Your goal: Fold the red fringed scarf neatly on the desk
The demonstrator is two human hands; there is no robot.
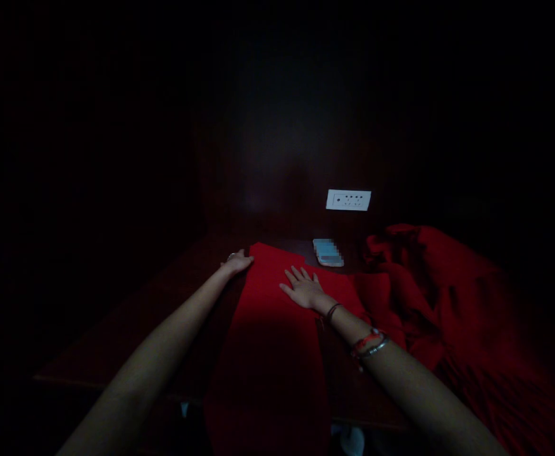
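A long red scarf [277, 335] lies spread over the dark table, and its near end hangs over the front edge. At its far left edge, my left hand [238, 261] has the thumb against the cloth; the other fingers are partly hidden, and the hand looks closed on the edge. My right hand [304, 292] rests palm down on the scarf, fingers spread. To the right, the same red cloth runs into a loose, rumpled heap [462, 285], with fringe showing at the lower right.
A light blue phone-like object [328, 252], partly pixelated, lies behind the scarf. A white socket plate [348, 200] is set in the dark wall behind. The table's front edge [68, 380] shows at the left. Small pale objects, hard to make out, show below the table.
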